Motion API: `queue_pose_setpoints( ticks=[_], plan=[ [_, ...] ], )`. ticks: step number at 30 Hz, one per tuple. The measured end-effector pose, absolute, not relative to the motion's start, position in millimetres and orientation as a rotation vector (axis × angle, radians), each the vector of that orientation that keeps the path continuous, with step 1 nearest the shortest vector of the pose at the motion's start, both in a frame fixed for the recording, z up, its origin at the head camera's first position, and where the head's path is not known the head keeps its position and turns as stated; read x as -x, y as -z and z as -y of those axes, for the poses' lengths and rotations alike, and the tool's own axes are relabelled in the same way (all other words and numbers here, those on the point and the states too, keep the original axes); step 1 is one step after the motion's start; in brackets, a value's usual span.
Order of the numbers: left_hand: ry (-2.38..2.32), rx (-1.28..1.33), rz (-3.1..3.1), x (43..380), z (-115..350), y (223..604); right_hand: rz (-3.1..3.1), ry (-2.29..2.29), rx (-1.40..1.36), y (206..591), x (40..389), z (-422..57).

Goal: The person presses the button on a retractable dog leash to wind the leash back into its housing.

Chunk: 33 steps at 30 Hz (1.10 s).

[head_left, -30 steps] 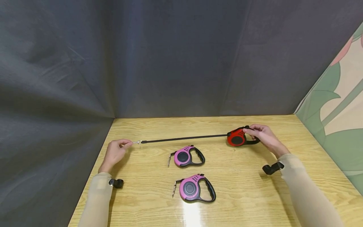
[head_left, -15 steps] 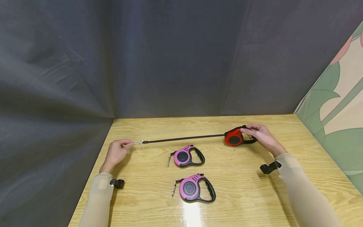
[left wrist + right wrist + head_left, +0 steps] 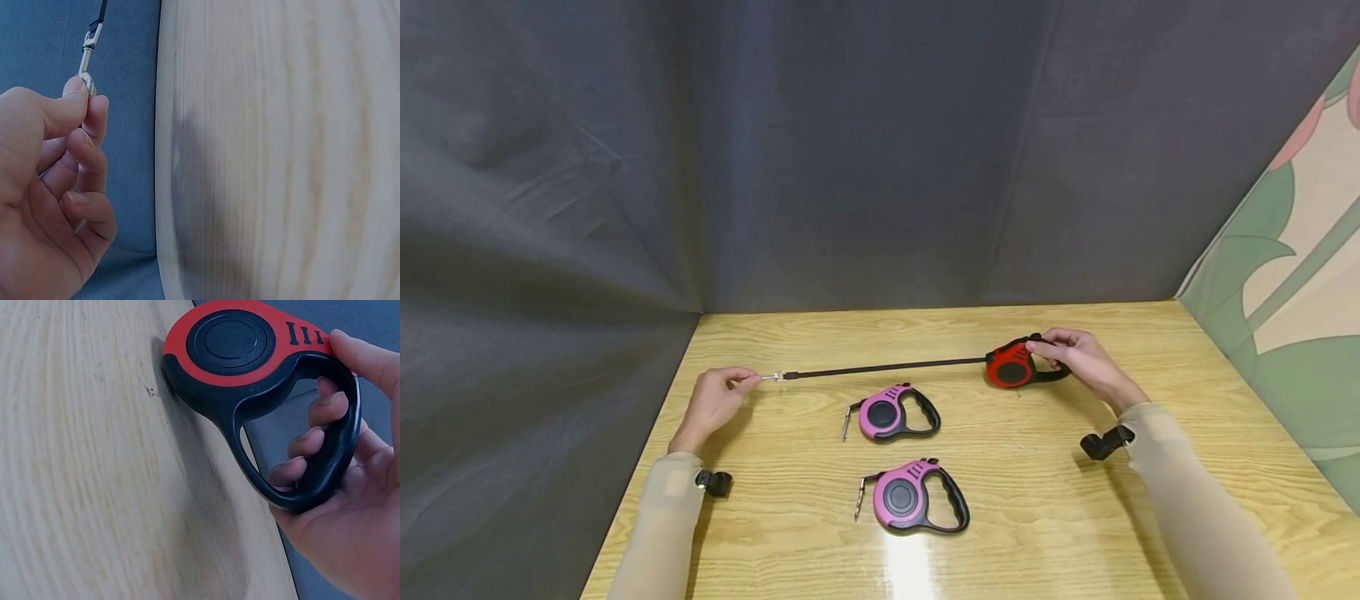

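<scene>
Between thumb and forefinger, my left hand (image 3: 715,403) pinches the silver metal clip (image 3: 87,56) of a retractable dog leash. My right hand (image 3: 1086,362) holds its red and black leash case (image 3: 1009,367), fingers curled through the black handle (image 3: 337,456) and thumb on the upper side, as the right wrist view shows. A black strap (image 3: 887,367) runs nearly straight from the case to the clip. Nearer to me, two pink and black retractable leashes lie on the table: a farther pink leash (image 3: 882,414) and a nearer pink leash (image 3: 901,497), their clips hanging at the left.
The wooden table (image 3: 1037,508) ends at a dark grey cloth (image 3: 865,167) behind and on the left. A patterned cloth (image 3: 1300,333) with green leaves stands at the right. A camera is strapped to each wrist.
The red case and my right hand have moved left, and the clip with my left hand slightly right. The drawn-out strap is shorter. Both pink leashes have stayed in place.
</scene>
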<state>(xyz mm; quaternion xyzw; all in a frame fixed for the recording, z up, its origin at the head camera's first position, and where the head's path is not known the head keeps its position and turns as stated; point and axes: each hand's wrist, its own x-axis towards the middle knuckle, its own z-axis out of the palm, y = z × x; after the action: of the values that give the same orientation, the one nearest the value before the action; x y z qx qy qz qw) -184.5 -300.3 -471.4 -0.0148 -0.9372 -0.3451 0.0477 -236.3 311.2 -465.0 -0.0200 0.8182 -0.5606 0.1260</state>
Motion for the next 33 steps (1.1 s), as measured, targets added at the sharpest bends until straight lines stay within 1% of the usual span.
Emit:
queue_pose_setpoints(
  ticks=[33],
  plan=[
    [1.081,0.084,2.856,188,288,477,-2.352,1.696,0.111,464,240,-300]
  ],
)
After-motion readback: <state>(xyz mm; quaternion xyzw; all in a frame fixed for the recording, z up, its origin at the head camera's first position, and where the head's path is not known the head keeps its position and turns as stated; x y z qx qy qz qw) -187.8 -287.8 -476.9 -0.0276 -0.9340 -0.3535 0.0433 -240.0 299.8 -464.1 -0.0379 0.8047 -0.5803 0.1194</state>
